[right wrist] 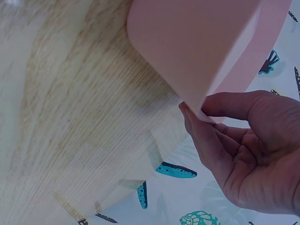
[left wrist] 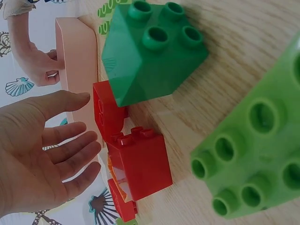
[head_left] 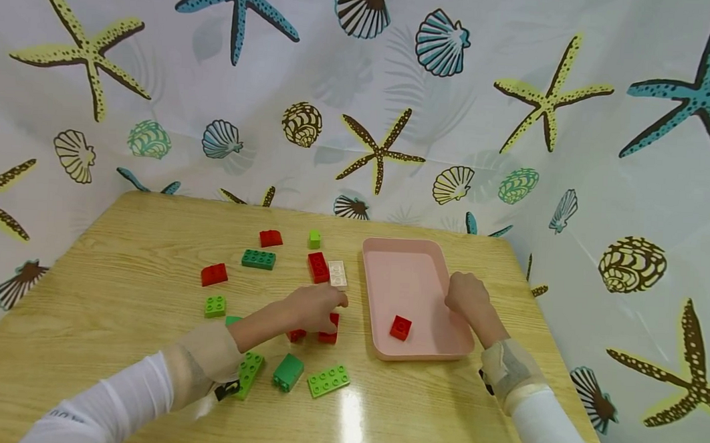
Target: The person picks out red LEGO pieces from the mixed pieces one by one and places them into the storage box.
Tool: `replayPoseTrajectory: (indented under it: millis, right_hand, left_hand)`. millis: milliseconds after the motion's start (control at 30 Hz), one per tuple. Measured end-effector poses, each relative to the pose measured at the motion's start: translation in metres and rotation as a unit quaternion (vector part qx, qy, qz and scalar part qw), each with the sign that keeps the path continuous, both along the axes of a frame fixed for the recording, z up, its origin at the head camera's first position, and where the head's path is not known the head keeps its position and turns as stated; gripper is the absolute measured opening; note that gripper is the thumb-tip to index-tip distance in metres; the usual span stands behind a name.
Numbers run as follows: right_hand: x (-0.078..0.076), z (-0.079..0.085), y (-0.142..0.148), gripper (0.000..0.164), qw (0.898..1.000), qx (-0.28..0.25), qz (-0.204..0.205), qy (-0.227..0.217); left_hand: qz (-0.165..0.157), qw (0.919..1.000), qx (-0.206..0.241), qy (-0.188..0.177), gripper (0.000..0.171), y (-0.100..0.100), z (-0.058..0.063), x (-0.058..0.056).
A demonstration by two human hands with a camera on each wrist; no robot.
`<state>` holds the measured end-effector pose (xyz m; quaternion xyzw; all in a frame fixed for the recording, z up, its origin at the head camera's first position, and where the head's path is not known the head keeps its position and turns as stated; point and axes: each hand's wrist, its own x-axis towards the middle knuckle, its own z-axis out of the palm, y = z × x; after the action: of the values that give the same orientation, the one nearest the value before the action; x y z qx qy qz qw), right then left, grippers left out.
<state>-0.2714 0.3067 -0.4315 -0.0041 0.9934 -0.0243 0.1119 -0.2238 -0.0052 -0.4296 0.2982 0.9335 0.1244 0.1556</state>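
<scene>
My left hand [head_left: 314, 308] hovers over a red toy brick [head_left: 328, 335]. In the left wrist view its fingers are loosely extended, with nothing between thumb and fingertips. Another red brick [head_left: 297, 335] lies partly under that hand. Near the left wrist are a dark green sloped brick [left wrist: 152, 58] and a long light green brick [left wrist: 255, 154]. My right hand [head_left: 468, 298] pinches the right rim of a pink tray [head_left: 403, 271] between thumb and fingers, as the right wrist view shows. Inside the tray sits one small red brick [head_left: 401, 327].
Beyond the left hand lie a red brick [head_left: 318, 268], a white brick [head_left: 337, 275] and a dark green brick [head_left: 258, 259]. Farther left are a red sloped brick [head_left: 214, 274] and a light green brick [head_left: 215, 306]. A patterned curtain [head_left: 265, 96] stands behind the wooden table [head_left: 136, 257].
</scene>
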Motion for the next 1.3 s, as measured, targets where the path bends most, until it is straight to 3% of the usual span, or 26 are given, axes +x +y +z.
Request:
replayPoseTrajectory:
  millis: [500,967,1300]
  right_hand:
    - [0.0022,-0.0011,-0.0009,0.008,1.000,-0.002,-0.006,-0.007]
    - [0.0013,0.0008,-0.0013,0.008,1.000,-0.005,-0.008,-0.017]
    - [-0.0014,-0.0017,0.0006,0.008,1.000,-0.006,-0.013,-0.021]
  left_hand:
    - [-0.008,0.9998,-0.015,-0.010,0.051,-0.0023,-0.0053,0.0023]
    - [-0.018,0.9993,-0.025,-0.020,0.044,-0.0038,-0.0054,0.0017]
    - [-0.025,0.9974,-0.056,-0.037,0.061,-0.0032,-0.0059,0.0043]
